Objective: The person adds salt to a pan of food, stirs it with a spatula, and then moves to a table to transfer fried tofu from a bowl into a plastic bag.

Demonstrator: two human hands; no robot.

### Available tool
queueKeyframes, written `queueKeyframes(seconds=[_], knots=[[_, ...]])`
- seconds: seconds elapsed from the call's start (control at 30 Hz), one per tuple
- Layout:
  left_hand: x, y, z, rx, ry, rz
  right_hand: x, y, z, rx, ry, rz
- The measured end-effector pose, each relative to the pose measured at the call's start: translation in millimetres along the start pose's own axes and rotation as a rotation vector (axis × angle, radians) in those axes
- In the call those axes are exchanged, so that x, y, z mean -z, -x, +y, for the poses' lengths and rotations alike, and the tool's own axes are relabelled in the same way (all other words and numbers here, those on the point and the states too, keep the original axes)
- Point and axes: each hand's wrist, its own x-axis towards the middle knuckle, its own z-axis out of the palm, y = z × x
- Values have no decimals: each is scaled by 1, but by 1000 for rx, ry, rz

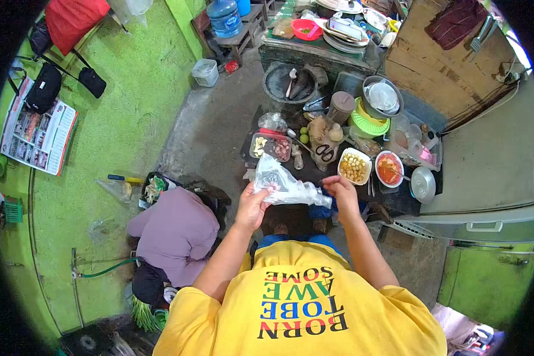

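Head view: my left hand (254, 204) and right hand (341, 193) each have a pinched grip on the clear plastic bag (288, 188), up over the bench (390, 199); I reckon it's light, floppy and slippery, so best held by its edges.

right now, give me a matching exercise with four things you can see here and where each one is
1 plastic bag
2 scissors
3 water jug
4 person in purple

a crouched by the green wall
b lying beside the white bowl
c held between left hand and right hand
d at the top edge of the view

Pairs: 1-c, 2-b, 3-d, 4-a
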Motion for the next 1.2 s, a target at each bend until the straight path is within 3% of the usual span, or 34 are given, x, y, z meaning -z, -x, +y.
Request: queueKeyframes(seconds=[0.1,0.17,0.23,0.3,0.37,0.43,0.5,0.57,0.6,0.63,0.7,0.73,0.77,0.83,0.9,1.0,1.1,1.13,1.17,1.2], knots=[[-1,2,1,-20,-47,-8,-29,23,-39,246,71,-107],[-10,5,6,-3,-96,9,-53,36,-42,315,374,-351],[-7,2,4,12,-145,24,-56,23,-17,391,733,-461],[21,-9,-3,-95,-474,30,-53,12,-9,105,431,-257],[44,-17,-8,-63,-491,45,-38,-14,28,22,95,-209],[64,-20,-23,-304,-593,190,-31,-6,15,-179,52,-177],[64,-11,-23,-639,-1329,459,-31,-9,33,-163,16,-85],[28,10,-20,-470,-1276,334,-38,-10,47,-155,-33,76],[6,24,-19,-309,-1294,151,-41,-7,51,-221,-121,47],[-11,34,-31,-205,-1276,122,-45,-5,55,-287,-209,14],[8,27,-83,-286,-1354,108,-59,0,62,-318,-394,40],[22,15,-93,-284,-1357,99,-62,2,66,-315,-355,-17],[37,3,-100,-126,-1150,94,-62,3,70,-312,-313,-71],[44,-11,-95,168,-636,135,-64,9,67,-249,124,-7],[19,-1,-70,273,-289,130,-57,10,80,-264,163,13],[5,13,-78,287,-580,5,-52,1,113,-326,110,42],[39,6,-104,218,-744,-156,-57,-8,140,-157,351,26],[44,5,-104,276,-780,-48,-55,-4,135,-160,351,28],[47,3,-105,332,-815,60,-51,0,131,48,455,46],[45,6,-103,409,-558,192,-49,3,126,260,556,63]])
